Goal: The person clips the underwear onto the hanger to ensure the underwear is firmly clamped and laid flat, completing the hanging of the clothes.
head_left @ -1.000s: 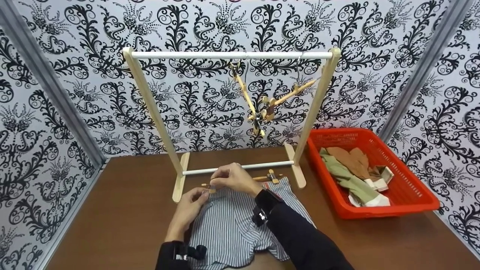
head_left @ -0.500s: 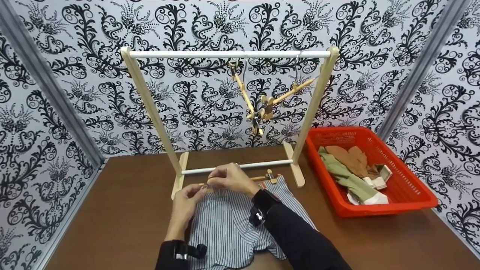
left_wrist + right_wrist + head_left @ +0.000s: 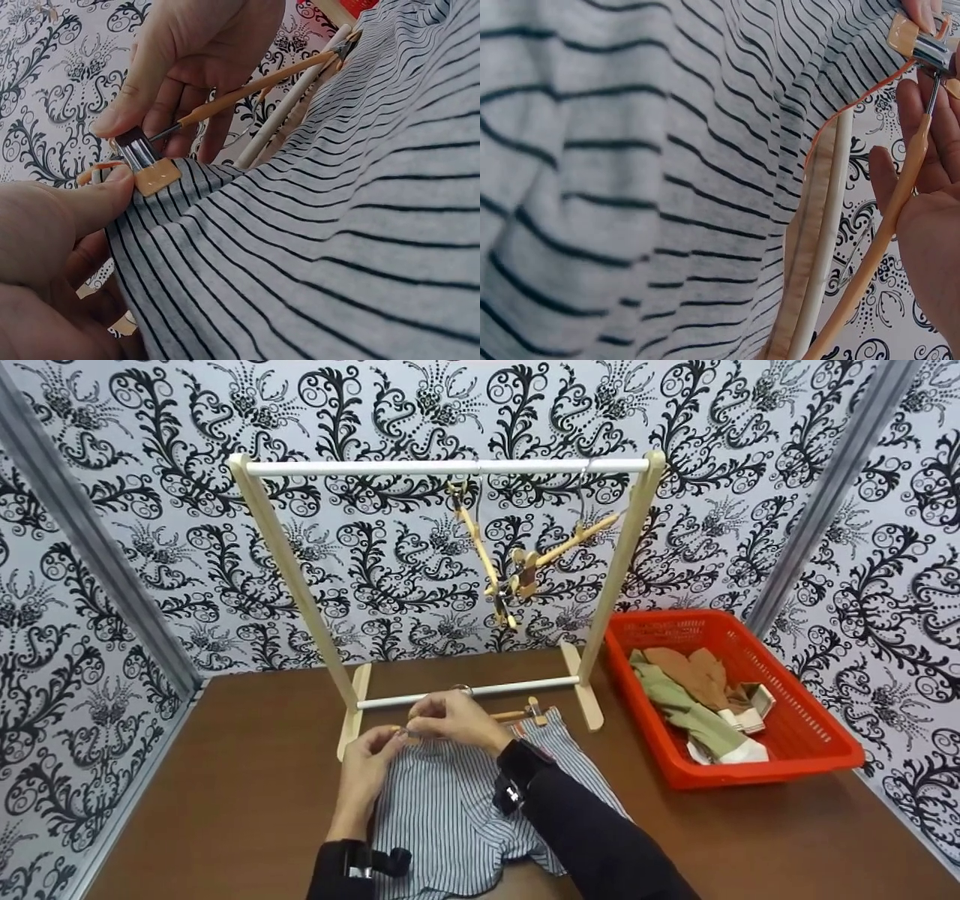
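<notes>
Grey striped shorts (image 3: pixel 450 802) lie flat on the brown table (image 3: pixel 240 780) in front of a small wooden rack (image 3: pixel 442 468). A wooden clip hanger (image 3: pixel 512 715) lies along their waistband. My right hand (image 3: pixel 424 725) pinches the hanger's left metal clip (image 3: pixel 135 150). My left hand (image 3: pixel 390 739) holds the waistband corner (image 3: pixel 142 210) at that clip, its thumb on the clip's orange pad (image 3: pixel 159 176). In the right wrist view the clip (image 3: pixel 924 45) sits on the cloth's edge and the hanger bar (image 3: pixel 892 225) runs across my palm.
Two empty wooden hangers (image 3: pixel 510 562) dangle tangled from the rack's top rod. A red basket (image 3: pixel 817 750) at the right holds folded green, brown and white clothes (image 3: pixel 697 697). The rack's lower rod (image 3: pixel 480 691) lies just beyond my hands. Patterned walls close in three sides.
Both hands stay at the hanger's left clip, the left fingers edging a little closer to it. The head view has drifted slightly to the right.
</notes>
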Motion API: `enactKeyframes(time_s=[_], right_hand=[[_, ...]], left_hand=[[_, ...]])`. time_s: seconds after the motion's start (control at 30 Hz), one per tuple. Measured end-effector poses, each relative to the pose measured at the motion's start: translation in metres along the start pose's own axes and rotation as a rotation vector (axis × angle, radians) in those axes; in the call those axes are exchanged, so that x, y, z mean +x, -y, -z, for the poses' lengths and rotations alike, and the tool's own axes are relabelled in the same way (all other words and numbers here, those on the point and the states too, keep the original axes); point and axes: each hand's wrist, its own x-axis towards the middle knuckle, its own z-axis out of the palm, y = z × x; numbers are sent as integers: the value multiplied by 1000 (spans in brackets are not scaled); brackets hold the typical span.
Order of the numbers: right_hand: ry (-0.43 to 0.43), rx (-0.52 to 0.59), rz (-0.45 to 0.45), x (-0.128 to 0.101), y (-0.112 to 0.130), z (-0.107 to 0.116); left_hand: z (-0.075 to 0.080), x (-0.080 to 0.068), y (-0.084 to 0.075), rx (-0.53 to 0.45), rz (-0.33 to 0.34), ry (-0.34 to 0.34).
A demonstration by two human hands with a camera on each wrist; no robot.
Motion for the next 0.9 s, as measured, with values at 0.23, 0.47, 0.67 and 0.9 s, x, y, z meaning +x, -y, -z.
enactKeyframes(time_s=[0.23, 0.47, 0.67, 0.9], right_hand=[[-24, -75, 3, 2, -5, -5], [-40, -168, -21, -1, -2, -8], [8, -207, 13, -3, 1, -5], [-94, -117, 29, -16, 9, 12]], left_hand=[[0, -1, 2, 59, -16, 23], [-1, -1, 4, 61, -61, 54], [-1, -1, 4, 53, -54, 43], [-1, -1, 4, 48, -45, 39]])
